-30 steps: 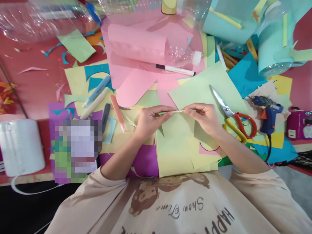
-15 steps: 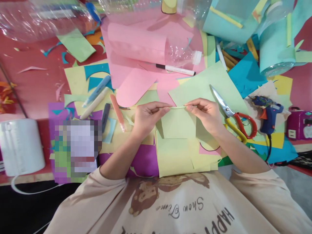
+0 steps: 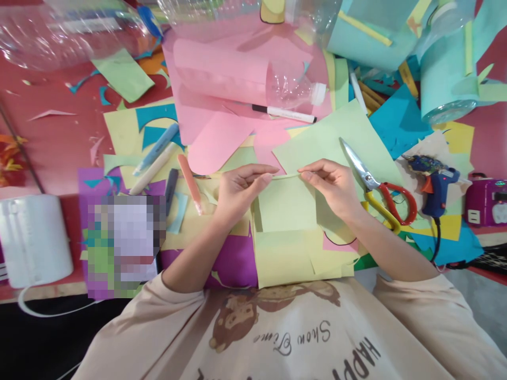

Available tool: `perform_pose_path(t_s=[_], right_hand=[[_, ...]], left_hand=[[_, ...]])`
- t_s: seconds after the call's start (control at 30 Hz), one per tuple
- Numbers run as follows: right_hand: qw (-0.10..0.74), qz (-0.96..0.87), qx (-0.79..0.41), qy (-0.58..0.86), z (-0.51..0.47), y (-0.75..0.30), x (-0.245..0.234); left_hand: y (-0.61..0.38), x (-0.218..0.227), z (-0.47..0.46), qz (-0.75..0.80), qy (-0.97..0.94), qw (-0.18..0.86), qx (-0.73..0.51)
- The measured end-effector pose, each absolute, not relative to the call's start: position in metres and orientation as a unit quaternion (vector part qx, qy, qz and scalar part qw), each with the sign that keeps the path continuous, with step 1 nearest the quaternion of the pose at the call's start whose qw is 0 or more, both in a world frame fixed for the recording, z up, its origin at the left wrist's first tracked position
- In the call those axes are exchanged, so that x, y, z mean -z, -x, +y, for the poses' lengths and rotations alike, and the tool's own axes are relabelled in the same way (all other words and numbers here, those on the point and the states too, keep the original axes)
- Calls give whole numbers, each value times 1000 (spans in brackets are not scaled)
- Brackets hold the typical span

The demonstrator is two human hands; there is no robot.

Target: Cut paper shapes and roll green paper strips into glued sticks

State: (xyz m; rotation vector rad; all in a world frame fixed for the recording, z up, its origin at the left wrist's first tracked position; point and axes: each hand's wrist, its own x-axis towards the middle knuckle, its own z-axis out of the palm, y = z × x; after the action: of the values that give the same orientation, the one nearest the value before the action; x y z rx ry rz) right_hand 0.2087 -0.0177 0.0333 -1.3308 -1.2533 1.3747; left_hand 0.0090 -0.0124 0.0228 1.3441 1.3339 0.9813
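My left hand (image 3: 244,191) and my right hand (image 3: 331,186) pinch the two upper corners of a pale green piece of paper (image 3: 287,207). Along its top edge, between my fingertips, runs a narrow folded or rolled strip. The paper hangs over pale yellow sheets (image 3: 283,256) lying near my body. Just right of my right hand lie open scissors (image 3: 370,182) with one red and one yellow handle. A larger pale green sheet (image 3: 336,134) spreads beyond my hands.
A pink-wrapped plastic bottle (image 3: 225,71) and a black-and-white marker (image 3: 285,113) lie at the back. Capped markers (image 3: 157,148) are on the left. A blue glue gun (image 3: 438,192) rests at right, near a turquoise-wrapped bottle (image 3: 447,76). A white box-like device (image 3: 34,240) stands far left.
The lower edge of the pale green paper has shifted slightly down and left. Both hands keep their pinch at its top corners and have hardly moved.
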Motion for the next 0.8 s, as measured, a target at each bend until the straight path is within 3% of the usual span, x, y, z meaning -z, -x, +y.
perform_pose_path(t_s=[0.8], right_hand=[[397, -510, -582, 494, -17, -209, -31]], left_hand=[[-14, -29, -15, 544, -577, 485, -370]])
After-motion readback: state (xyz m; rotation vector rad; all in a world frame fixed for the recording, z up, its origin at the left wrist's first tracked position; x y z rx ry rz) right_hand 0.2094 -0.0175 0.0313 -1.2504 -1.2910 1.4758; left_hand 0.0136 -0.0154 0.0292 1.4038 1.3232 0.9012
